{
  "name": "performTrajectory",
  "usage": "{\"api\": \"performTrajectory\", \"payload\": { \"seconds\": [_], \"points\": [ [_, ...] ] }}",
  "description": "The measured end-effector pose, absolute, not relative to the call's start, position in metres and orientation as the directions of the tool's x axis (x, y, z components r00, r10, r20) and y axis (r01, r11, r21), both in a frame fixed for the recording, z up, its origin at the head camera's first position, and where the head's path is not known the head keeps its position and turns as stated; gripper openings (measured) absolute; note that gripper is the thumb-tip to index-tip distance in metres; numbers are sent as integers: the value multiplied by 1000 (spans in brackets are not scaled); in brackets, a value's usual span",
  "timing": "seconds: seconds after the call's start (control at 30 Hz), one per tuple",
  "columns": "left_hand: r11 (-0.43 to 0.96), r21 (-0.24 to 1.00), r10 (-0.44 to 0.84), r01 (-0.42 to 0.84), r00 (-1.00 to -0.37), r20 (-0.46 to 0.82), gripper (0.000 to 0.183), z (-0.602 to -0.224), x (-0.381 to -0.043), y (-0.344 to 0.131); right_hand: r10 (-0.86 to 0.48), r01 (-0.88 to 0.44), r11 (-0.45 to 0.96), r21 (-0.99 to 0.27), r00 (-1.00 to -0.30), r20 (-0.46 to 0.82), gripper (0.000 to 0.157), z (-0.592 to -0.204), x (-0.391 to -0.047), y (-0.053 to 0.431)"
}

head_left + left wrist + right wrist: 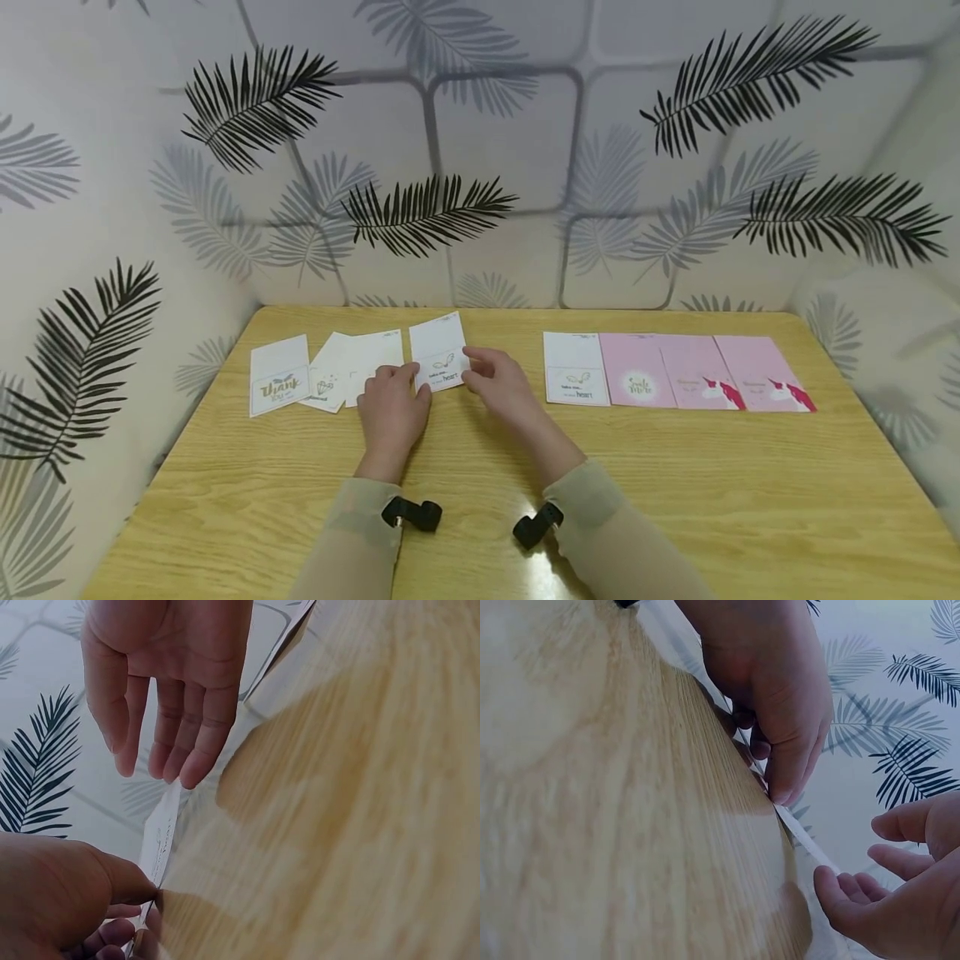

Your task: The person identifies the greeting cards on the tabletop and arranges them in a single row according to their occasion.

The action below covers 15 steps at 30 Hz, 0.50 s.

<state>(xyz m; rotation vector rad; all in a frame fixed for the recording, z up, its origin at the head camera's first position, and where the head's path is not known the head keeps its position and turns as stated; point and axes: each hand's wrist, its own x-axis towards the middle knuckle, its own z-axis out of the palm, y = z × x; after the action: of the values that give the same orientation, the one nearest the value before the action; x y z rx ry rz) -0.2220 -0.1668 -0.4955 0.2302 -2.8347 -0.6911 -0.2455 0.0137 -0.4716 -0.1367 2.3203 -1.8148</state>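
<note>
A white greeting card (pixel 438 350) with gold wings and the word "heart" lies slightly turned between the two hands. My left hand (pixel 393 410) pinches its left edge between thumb and fingers, as the left wrist view also shows. Around its right edge is my right hand (pixel 501 385), with fingers relaxed and fingertips at the card's border. In the right wrist view that hand (pixel 900 892) has its fingers spread apart beside the white card edge (pixel 806 838). Partly under the left hand lies another white card (pixel 372 358), its print mostly hidden.
Left of the hands are a diamond card (pixel 325 385) and a "Thank you" card (pixel 279 379). To the right, a second wings card (pixel 573 367), a pink round-print card (pixel 637 367) and two pink unicorn cards (pixel 693 362) form an overlapping row. A patterned backdrop borders the wooden table (pixel 480 500).
</note>
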Motion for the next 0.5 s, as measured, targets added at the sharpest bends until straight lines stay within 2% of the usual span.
{"api": "performTrajectory", "payload": {
  "seconds": [0.2,0.5],
  "points": [
    [879,470,-189,-85,-966,178,41,-497,-222,-167,-171,34,161,-986,-983,-62,44,-472,-246,13],
    [890,448,-168,-87,-975,143,42,-495,-219,-164,-153,99,84,-992,-982,-111,42,-479,-248,12]
  ]
}}
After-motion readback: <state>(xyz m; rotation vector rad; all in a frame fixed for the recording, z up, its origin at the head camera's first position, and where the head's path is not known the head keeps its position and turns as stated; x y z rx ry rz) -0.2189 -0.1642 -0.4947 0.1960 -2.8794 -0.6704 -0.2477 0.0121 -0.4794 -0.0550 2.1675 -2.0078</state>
